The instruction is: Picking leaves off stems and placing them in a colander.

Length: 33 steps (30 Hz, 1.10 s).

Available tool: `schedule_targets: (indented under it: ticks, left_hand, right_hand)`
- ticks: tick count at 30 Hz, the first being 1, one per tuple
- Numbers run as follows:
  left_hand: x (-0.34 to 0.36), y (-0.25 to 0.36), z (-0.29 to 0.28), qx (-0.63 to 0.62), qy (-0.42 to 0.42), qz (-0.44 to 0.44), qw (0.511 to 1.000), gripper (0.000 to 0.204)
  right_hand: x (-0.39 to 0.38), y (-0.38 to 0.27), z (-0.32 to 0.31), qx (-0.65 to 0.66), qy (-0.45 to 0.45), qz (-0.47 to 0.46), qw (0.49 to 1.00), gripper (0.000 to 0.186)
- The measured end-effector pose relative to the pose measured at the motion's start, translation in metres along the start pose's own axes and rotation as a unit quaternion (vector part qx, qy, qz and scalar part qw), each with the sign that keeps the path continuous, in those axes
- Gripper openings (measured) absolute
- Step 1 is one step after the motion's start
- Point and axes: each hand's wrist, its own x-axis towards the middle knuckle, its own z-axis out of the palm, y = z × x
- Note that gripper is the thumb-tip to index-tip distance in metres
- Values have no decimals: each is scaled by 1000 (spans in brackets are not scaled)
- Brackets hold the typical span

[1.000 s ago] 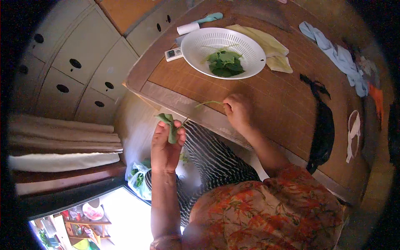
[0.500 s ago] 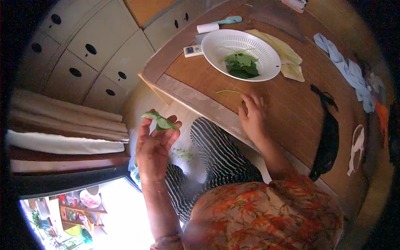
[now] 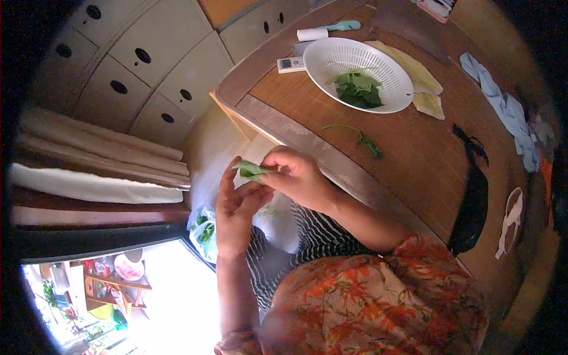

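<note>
Left hand [image 3: 236,204] and right hand [image 3: 296,176] pinching leaf [image 3: 251,171] between fingertips off surface [image 3: 414,154] edge, likely for trimming; stem [image 3: 358,137] apart from colander [image 3: 387,89].

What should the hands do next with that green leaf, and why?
Probably pull the green leaf apart: the left hand and right hand both pinch it above the lap, and the white colander on the wooden table already holds leaves.
</note>
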Motion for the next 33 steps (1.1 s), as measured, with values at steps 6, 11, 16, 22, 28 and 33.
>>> schedule_targets:
  ticks: [6,11,16,22,28,33]
  left_hand:
    - [-1,-21,-20,21,14,25,999,47]
    - [-2,-25,-30,58,13,14,998,18]
    - [-4,-30,-30,73,48,49,995,10]
    - [-3,-29,-32,89,82,59,991,9]
    - [1,-32,-37,217,82,143,962,5]
    - [-2,-22,-30,189,92,89,974,6]
  right_hand:
    - [0,17,6,126,-15,57,990,15]
    - [0,8,5,106,-22,62,992,16]
    - [-1,15,5,122,-20,75,989,16]
    - [-8,-7,5,-115,96,-97,984,26]
    - [-3,-1,19,-393,-55,-304,866,34]
    - [-3,6,18,-431,-55,-274,858,31]
